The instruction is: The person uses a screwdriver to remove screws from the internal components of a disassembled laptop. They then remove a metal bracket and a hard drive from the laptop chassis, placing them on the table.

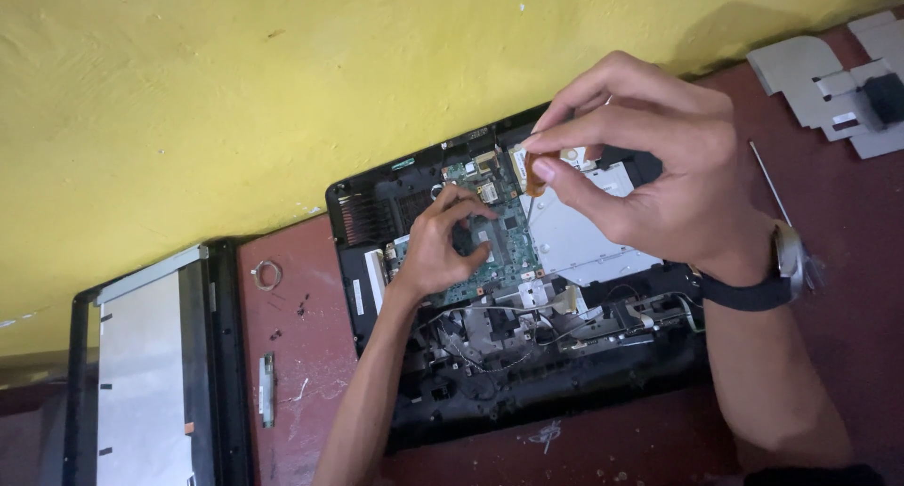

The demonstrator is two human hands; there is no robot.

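The right hand (650, 156), wrist bent, pinches a small screwdriver (533, 180) upright, fingers closed on its orange handle. The left hand (443, 246) presses curled fingers flat on the green circuit board (504, 246) inside the opened black laptop base (527, 354) on the reddish desk (301, 345).

Yellow wall (188, 90); dark red floor (301, 354); dim light

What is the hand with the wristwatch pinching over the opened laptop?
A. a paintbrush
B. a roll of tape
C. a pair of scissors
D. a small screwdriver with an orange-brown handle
D: the right hand pinches a small screwdriver, its thin shaft pointing down at the green motherboard.
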